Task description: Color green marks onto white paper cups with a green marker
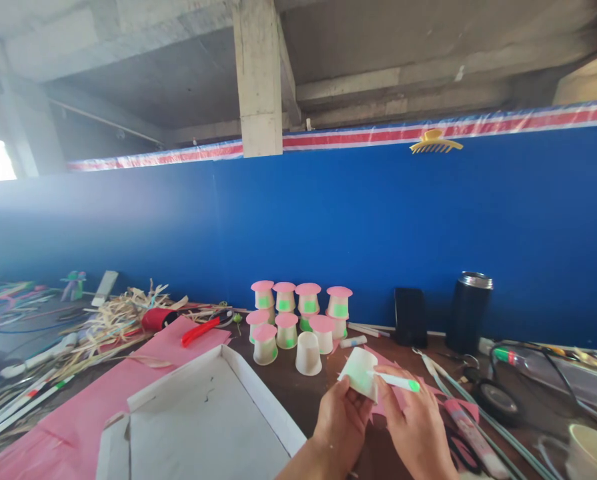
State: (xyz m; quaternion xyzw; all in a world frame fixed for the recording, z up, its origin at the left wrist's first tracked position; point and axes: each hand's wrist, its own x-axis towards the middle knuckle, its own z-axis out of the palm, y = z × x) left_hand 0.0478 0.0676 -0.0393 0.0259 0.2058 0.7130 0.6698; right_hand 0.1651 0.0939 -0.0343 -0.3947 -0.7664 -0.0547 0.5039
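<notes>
Paper cup (359, 373), white with a green patch on its side, is held low in the middle of the view, just above the brown table (288, 393). The left hand (341, 420) is closed around the paper cup from below and behind. The right hand (418, 427) pinches a white marker (395, 381) that lies across the cup's side, its green end pointing right. Beside the right hand lie black-handled scissors (459, 453) on pink scraps. To the left of the hands sits a white cardboard tray (203, 413), with a pink paper sheet (78, 413) spread beyond its left edge. Just past the held cup a plain cup (308, 353) stands upside down. Behind it is a cluster of upturned cups with pink caps (298, 310) and green patches, standing close together in rows. A red utility knife (201, 331) rests on the far corner of the pink sheet, near a heap of pale straw strips (118, 317). Further right, against the back of the table, a black box (411, 317) stands just beside a black flask (469, 312). A blue wall (428, 220) rises behind everything, with a yellow hair claw (435, 142) clipped on its striped upper edge. Above it runs a concrete pillar (258, 73).
</notes>
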